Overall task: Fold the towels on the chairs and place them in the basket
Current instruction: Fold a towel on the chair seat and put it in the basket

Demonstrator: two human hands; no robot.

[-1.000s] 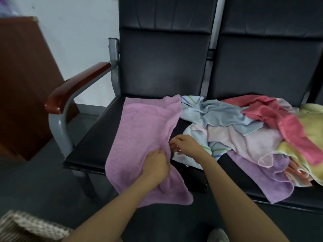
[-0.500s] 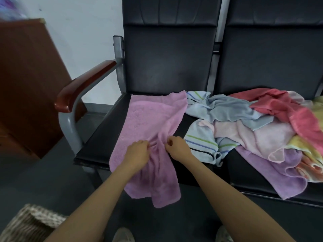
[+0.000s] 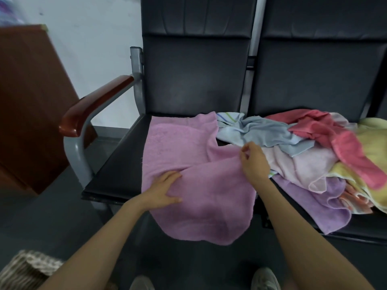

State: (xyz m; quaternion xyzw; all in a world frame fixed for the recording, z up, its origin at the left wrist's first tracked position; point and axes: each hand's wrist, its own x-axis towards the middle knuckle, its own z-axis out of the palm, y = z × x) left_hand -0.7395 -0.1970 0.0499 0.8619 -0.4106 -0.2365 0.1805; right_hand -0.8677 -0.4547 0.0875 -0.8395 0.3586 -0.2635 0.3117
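Note:
A pink towel (image 3: 184,147) lies spread over the left black chair seat (image 3: 113,170), its lower part hanging past the front edge. My left hand (image 3: 165,190) rests flat on the towel near its middle, fingers straight. My right hand (image 3: 254,162) pinches the towel's right edge, lifted slightly above the seat. To the right, a heap of unfolded towels (image 3: 314,151) in blue, red, pale pink, lilac and yellow covers the second seat. The woven basket (image 3: 27,268) sits on the floor at the bottom left, partly cut off.
A wooden armrest (image 3: 94,103) on a grey metal frame bounds the left seat. A brown wooden cabinet (image 3: 31,101) stands at the left against the white wall. My shoes (image 3: 265,279) show on the dark floor below the chairs.
My hands were close together at the bunched middle of the pink towel. They have since parted: the right hand drew the edge rightward, the left flattened on the cloth, and the towel lies wider.

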